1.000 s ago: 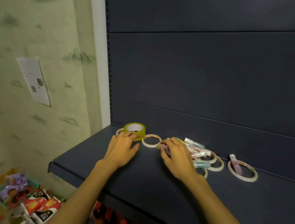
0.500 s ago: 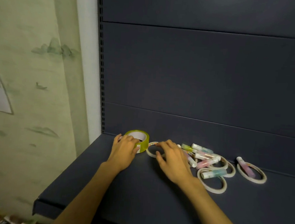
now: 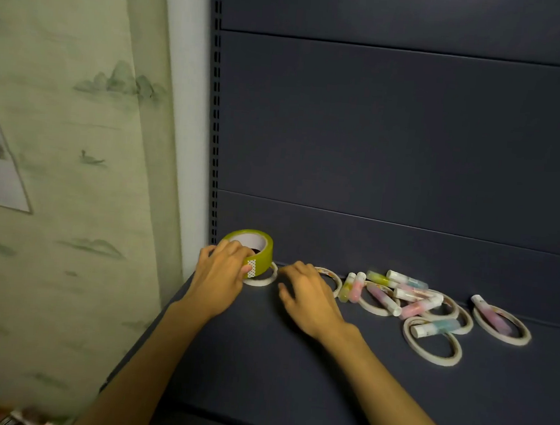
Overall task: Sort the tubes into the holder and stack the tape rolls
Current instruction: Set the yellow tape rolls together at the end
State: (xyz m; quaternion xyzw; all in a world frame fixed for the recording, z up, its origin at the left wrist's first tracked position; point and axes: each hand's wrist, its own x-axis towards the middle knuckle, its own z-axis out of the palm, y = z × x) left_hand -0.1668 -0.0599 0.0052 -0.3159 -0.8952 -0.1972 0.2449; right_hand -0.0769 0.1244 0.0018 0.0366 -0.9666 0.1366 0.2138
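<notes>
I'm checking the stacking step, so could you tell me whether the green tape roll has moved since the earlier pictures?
Yes: the green tape roll now sits on a thin white ring, toward the shelf's right.

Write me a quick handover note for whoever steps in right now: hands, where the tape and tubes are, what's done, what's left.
Left hand: grips the green tape roll, which sits on a thin white roll at the shelf's left end.
Right hand: open, fingers on another thin roll beside it.
Tubes: loose in a pile lying across several thin rolls; one teal tube and one purple tube lie on separate rings to the right.
Done: one stack started.
Left: stack the remaining rolls, sort every tube. No holder is in view.
</notes>
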